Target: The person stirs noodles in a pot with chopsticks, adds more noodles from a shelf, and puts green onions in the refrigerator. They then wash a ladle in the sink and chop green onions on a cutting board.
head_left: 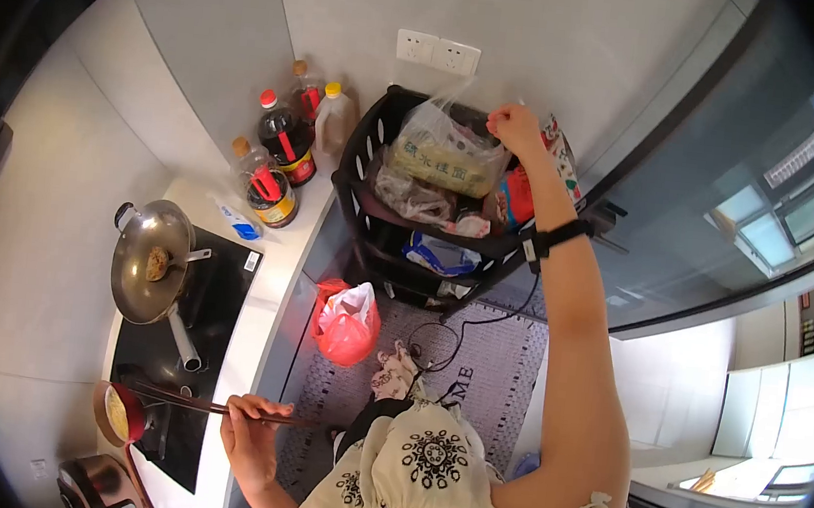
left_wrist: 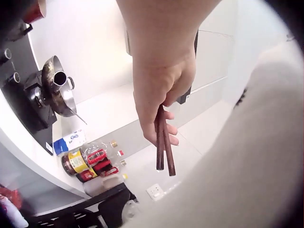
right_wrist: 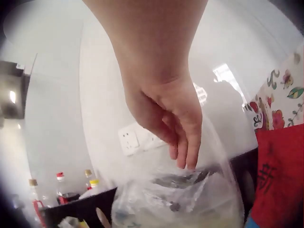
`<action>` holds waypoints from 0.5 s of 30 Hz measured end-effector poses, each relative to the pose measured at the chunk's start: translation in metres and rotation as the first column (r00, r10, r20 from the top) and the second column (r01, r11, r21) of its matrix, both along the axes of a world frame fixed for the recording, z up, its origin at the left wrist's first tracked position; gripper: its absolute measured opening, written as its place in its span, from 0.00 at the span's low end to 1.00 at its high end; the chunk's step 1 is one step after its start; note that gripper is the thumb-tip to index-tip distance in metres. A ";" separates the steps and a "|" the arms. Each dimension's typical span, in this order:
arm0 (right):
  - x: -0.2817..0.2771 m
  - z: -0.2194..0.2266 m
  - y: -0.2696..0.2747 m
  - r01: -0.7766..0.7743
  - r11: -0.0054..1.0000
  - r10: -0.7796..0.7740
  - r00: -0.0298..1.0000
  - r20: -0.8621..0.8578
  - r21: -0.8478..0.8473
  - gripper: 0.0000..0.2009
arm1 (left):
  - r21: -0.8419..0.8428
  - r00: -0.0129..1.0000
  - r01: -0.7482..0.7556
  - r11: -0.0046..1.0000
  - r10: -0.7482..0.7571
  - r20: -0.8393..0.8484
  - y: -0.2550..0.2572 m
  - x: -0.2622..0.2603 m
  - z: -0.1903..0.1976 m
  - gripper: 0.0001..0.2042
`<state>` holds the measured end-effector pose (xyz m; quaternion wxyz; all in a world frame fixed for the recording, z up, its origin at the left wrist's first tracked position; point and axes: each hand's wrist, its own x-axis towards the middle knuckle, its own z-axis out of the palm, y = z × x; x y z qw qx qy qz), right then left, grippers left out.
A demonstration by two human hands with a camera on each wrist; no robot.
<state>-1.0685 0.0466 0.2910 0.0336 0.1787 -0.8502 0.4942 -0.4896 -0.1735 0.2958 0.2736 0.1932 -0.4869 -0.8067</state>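
Btls (head_left: pixel 287 145) on ctr (head_left: pixel 277 245), wall sockets (head_left: pixel 455 57)

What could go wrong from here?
Food in the wok might scorch if the heat is on, which I can't tell. The plastic bag by the right hand could tear or spill if pulled. The chopsticks in the left hand might knock the red container, which looks close in the head view.

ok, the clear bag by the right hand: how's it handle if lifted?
Clear plastic bag likely floppy: its film is creased. Probably bottom-heavy, as the yellowish contents sit low in it. May rub the red package close beside it in the black basket.
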 end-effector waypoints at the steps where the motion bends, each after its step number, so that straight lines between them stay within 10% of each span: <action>1: -0.025 -0.007 -0.003 0.009 0.977 -0.010 1.000 0.001 0.213 0.09 | -0.013 1.000 -0.003 1.000 0.003 0.017 0.002 -0.003 0.001 0.13; 8: -0.070 -0.036 -0.040 -0.383 0.472 0.297 0.917 0.266 0.794 0.12 | -0.056 0.991 -0.036 0.998 0.043 0.128 0.006 -0.022 0.006 0.14; 15: -0.114 -0.127 -0.053 -0.280 0.228 0.403 0.899 0.171 0.933 0.16 | -0.070 0.991 -0.063 0.996 0.071 0.112 0.015 -0.032 0.005 0.15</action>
